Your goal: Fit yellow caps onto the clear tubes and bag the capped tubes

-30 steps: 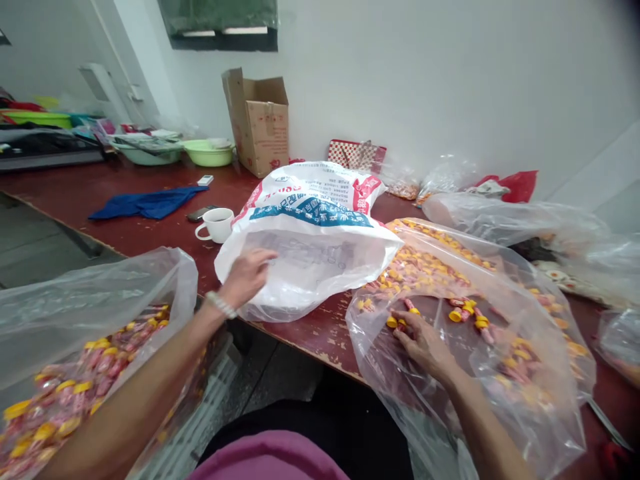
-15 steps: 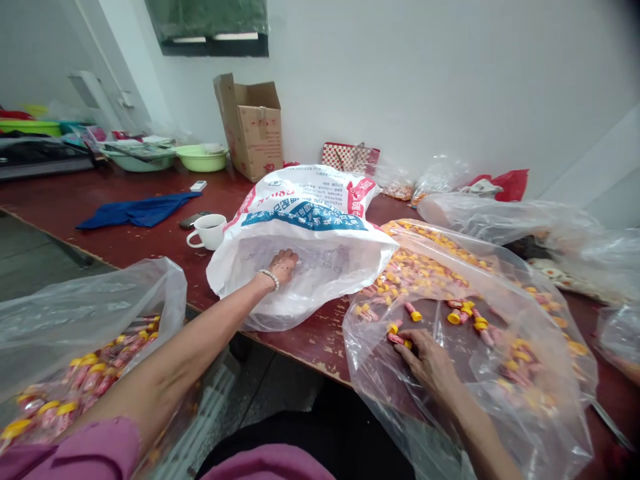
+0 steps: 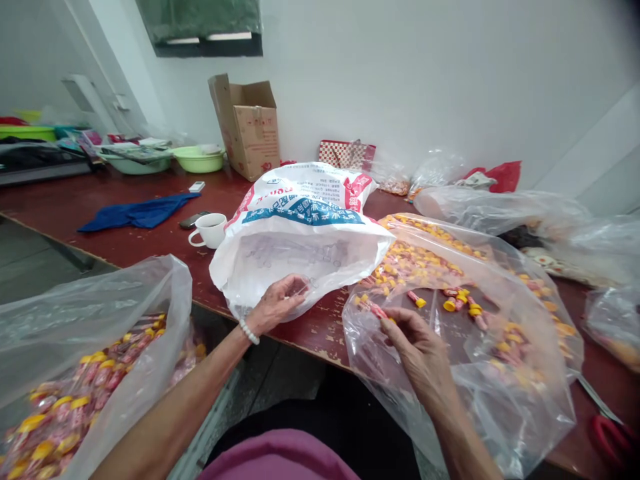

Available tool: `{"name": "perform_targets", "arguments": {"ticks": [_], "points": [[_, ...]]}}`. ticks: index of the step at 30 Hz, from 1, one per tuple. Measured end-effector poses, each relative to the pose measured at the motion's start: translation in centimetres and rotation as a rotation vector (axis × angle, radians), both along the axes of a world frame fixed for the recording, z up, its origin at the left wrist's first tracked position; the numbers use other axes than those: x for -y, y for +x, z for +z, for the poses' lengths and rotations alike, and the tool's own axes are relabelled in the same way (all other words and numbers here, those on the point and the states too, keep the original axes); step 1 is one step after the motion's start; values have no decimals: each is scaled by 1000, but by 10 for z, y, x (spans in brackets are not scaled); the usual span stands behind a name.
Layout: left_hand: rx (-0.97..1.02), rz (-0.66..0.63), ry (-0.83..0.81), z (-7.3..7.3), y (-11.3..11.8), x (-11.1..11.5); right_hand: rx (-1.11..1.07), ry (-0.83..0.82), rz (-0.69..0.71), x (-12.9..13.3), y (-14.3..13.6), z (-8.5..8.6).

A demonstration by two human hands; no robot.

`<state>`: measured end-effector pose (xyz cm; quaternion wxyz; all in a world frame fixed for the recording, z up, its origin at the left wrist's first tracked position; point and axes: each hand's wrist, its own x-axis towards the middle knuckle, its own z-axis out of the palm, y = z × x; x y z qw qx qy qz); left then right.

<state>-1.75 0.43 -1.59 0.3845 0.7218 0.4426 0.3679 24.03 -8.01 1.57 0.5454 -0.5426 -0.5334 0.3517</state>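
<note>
My left hand [image 3: 280,303] is closed in a pinch on a small clear plastic piece [image 3: 303,291], in front of the mouth of a white printed sack [image 3: 305,257]. The piece's exact shape is hard to make out. Between the thumb and fingers of my right hand [image 3: 420,350] is a small pink tube [image 3: 378,311]; its far end points to the upper left. Under that hand a clear plastic bag [image 3: 530,427] lies spread on the table. Many pink tubes with yellow caps [image 3: 410,267] are piled in it, and a few lie loose near my fingers.
A large clear bag [image 3: 165,293] at lower left holds more capped tubes. Beyond the left arm are a white mug [image 3: 209,230] and a blue cloth [image 3: 137,212]. A cardboard box [image 3: 255,137] stands by the wall. Red-handled scissors [image 3: 613,437] lie at right.
My left hand has come out of the sack toward me with the clear piece. My right hand has lifted a pink tube from the bag and moved slightly up and left.
</note>
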Motion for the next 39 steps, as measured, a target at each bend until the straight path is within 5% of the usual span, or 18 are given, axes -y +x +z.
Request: {"name": "perform_targets", "arguments": {"ticks": [3,8,14,20,25,30,39], "points": [[265,-122,-141,9,12,31,125,165,106,0,-25,13],[296,-233,-220,24,23,59,458,421,217,-3,-41,19],[357,-242,-289,25,31,69,445,308,151,2,-39,17],[347,-211,-325,22,36,74,530,300,443,15,-43,13],[283,-270,-296,26,41,75,568,351,277,12,-51,12],[131,-207,-181,21,44,74,696,489,316,8,-63,12],[774,-250,-814,15,53,80,514,543,-126,10,-39,5]]}}
